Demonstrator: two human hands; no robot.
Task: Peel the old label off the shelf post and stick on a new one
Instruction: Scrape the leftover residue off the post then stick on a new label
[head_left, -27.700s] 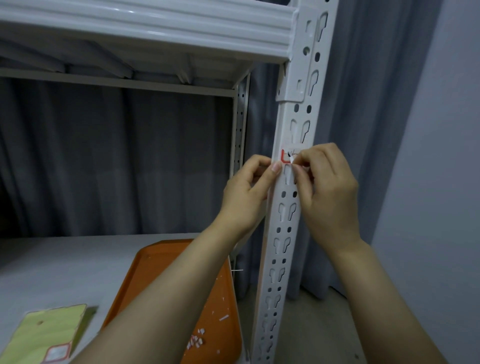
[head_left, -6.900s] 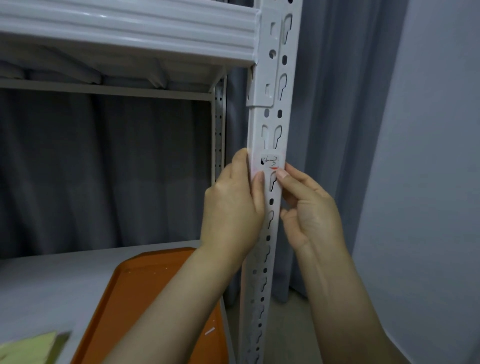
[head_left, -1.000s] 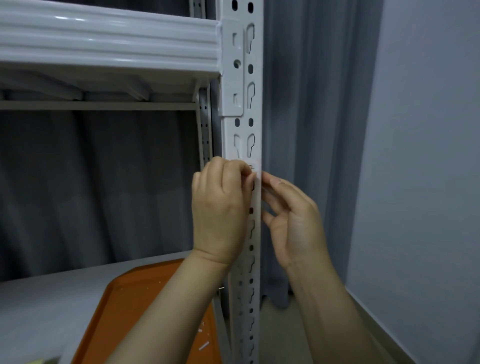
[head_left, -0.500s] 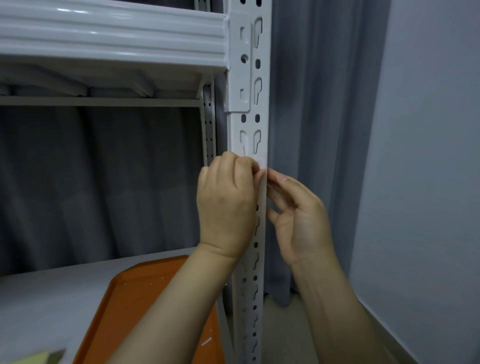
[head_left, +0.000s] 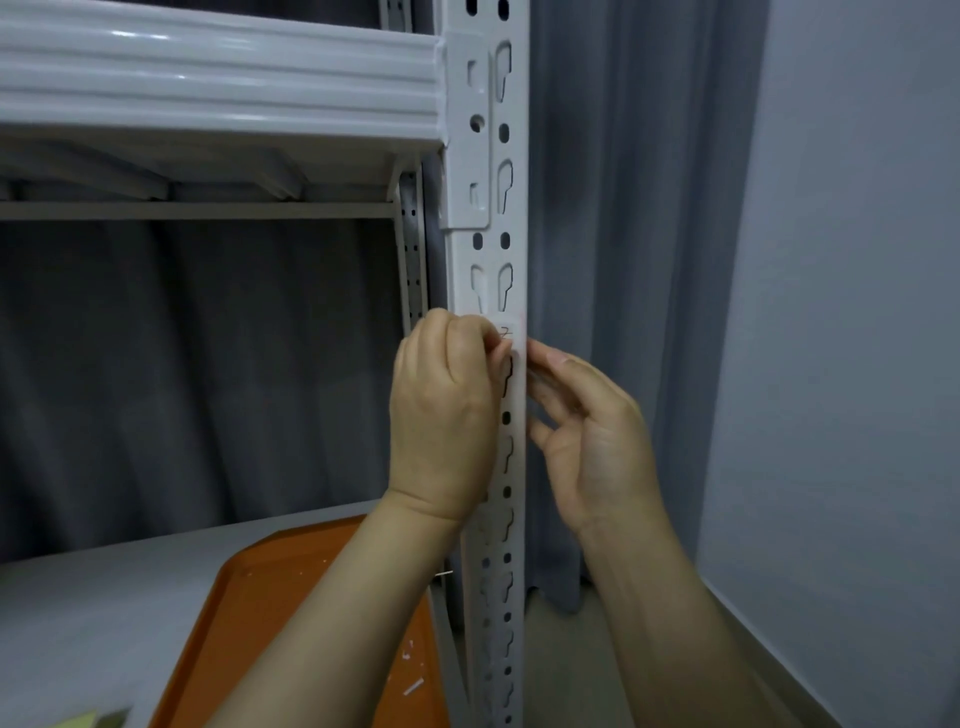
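A white perforated shelf post (head_left: 488, 260) runs down the middle of the head view. A small white label (head_left: 511, 328) with dark handwriting sticks to its front face. My left hand (head_left: 444, 410) is curled in front of the post, with its thumb and fingertips pressing the label's left part, which they hide. My right hand (head_left: 587, 441) is at the post's right edge, with its index fingertip touching that edge just below the label and the other fingers loosely bent.
A white shelf beam (head_left: 218, 88) crosses the upper left. On the grey lower shelf (head_left: 104, 623) lies an orange tray (head_left: 291, 623) with small white paper scraps. A yellow-green sheet corner (head_left: 88, 719) shows at the bottom left. Grey curtain (head_left: 623, 260) and wall (head_left: 857, 312) stand to the right.
Both hands have stayed at the label. The view has shifted slightly, and a bit more of the label and its writing shows beside my left fingertips.
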